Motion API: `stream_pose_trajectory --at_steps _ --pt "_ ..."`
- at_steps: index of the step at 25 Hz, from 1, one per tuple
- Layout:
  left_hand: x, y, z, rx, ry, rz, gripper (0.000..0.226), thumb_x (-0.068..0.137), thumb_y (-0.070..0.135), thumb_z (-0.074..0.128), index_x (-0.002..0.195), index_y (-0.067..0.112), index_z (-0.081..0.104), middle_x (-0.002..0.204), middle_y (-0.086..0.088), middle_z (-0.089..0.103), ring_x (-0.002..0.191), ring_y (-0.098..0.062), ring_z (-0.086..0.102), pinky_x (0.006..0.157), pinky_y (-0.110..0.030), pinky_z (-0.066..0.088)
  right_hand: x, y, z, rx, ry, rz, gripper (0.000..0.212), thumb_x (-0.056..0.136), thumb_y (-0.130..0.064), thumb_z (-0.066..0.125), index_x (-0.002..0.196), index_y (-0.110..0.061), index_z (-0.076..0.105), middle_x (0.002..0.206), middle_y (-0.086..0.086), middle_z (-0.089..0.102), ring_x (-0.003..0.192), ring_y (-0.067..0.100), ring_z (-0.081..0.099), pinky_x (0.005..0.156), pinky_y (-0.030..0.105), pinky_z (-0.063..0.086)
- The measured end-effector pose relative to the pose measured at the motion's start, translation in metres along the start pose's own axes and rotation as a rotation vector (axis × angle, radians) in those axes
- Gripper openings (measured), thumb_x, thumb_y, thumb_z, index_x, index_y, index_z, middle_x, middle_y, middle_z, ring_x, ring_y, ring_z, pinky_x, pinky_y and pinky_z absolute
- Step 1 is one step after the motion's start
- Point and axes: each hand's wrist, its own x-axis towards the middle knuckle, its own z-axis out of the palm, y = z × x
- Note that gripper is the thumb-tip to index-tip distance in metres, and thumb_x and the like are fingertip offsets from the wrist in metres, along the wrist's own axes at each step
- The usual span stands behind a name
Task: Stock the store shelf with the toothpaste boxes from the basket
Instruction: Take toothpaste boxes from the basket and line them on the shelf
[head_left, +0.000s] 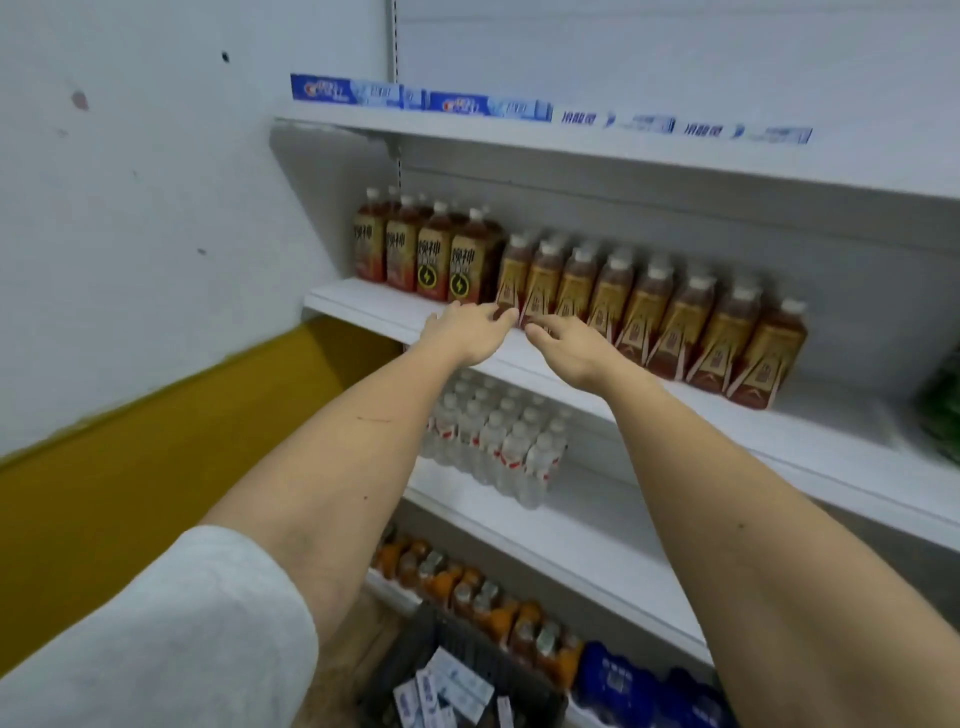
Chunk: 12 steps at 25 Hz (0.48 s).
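neither grip holds anything: our left hand (470, 332) and our right hand (566, 348) are both stretched out in front of the middle shelf (779, 441), fingers loose and spread, fingertips close to each other near the bases of the brown tea bottles (649, 306). whether they actually touch the bottles or the shelf edge we cannot tell.

on the top shelf (519, 136) four toothpaste boxes (358, 92) lie end to end along the front edge, two blue ones at the left and two paler ones to their right. right of that row the top shelf shows bare white board.

down at the bottom of the view the dark basket (467, 670) sits on the floor by the lowest shelf, and several more boxes in the basket (447, 691) lie jumbled inside, white and blue. how many remain we cannot count, since the frame edge cuts them off.

we judge the task partly done: a first row is up, the basket is not empty, and our hands carry nothing. what is left is to reach down, take more boxes and set them beside or behind the row above. the energy drink bottles (426, 260), the water bottles (493, 441) and the orange drinks (467, 587) below play no part.
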Motion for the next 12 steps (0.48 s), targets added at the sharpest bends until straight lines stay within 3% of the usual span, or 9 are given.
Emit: stream_pose_trajectory --at_steps 8,12 --pt "-0.034 -0.053 0.132 -0.077 -0.287 -0.063 0.071 0.095 0.066 0.016 0.150 0.027 0.036 0.158 -0.003 0.032 0.144 -0.029 0.030 0.116 -0.047 0.025 -0.035 0.061 0.125 0.101 -0.174 0.170 0.064 0.096 -0.059 0.024 0.144 -0.022 0.044 0.151 0.008 0.040 0.137 0.032 0.039 0.112 0.047 0.032" --pt "-0.048 -0.092 0.206 -0.001 -0.436 -0.151 0.072 0.095 0.068 0.014 0.153 0.028 0.030 0.160 -0.002 0.029 0.145 -0.030 0.025 0.118 -0.052 0.017 -0.048 0.086 0.200 0.173 -0.294 0.284 0.059 0.100 -0.053 0.026 0.147 -0.020 0.041 0.155 0.007 0.035 0.140 0.029 0.035 0.115 0.045 0.028"
